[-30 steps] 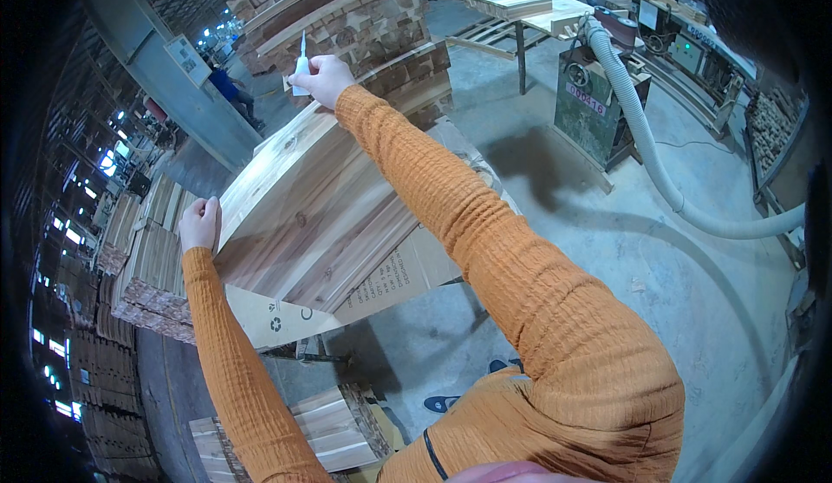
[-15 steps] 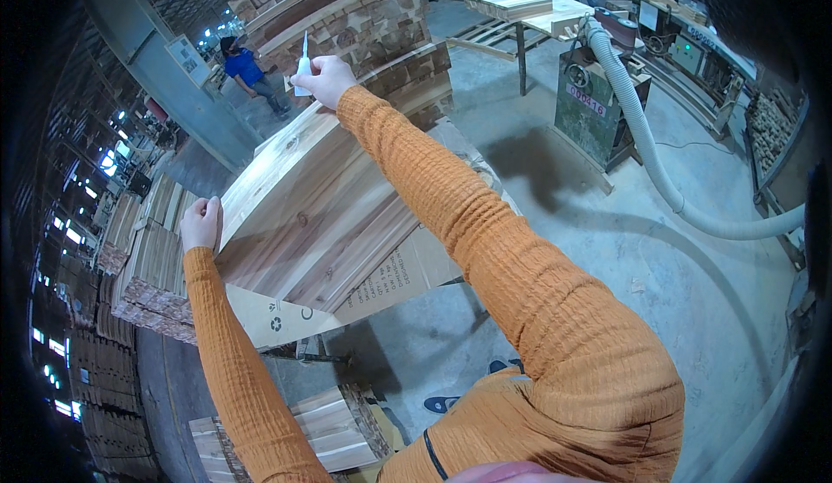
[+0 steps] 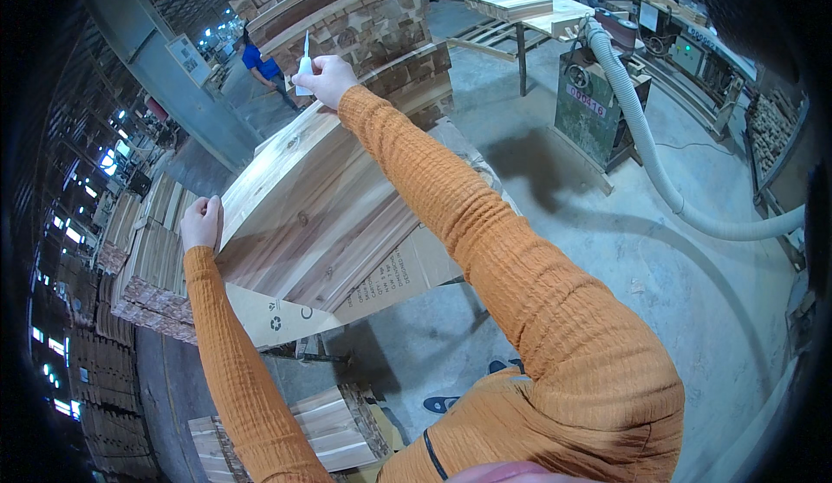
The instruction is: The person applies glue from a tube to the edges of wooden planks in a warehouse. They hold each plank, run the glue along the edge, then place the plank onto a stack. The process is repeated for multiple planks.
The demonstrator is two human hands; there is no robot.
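A wide wooden panel of glued light and brown strips is tilted up on one edge, over a printed cardboard sheet. My left hand grips the panel's left end, its fingers closed around the edge. At the panel's far end, my right hand is closed on a small white squeeze bottle with a thin pointed nozzle directed upward. The bottle is just above the panel's top edge; whether it touches the wood I cannot tell.
Beyond the panel rises a tall stack of wood pieces. More boards are piled at left and below. A green machine with a pale hose stands at right. A person in blue is behind a steel column.
The person in blue in the background has shifted right, toward the wood stack. My hands, the bottle and the panel are practically unmoved.
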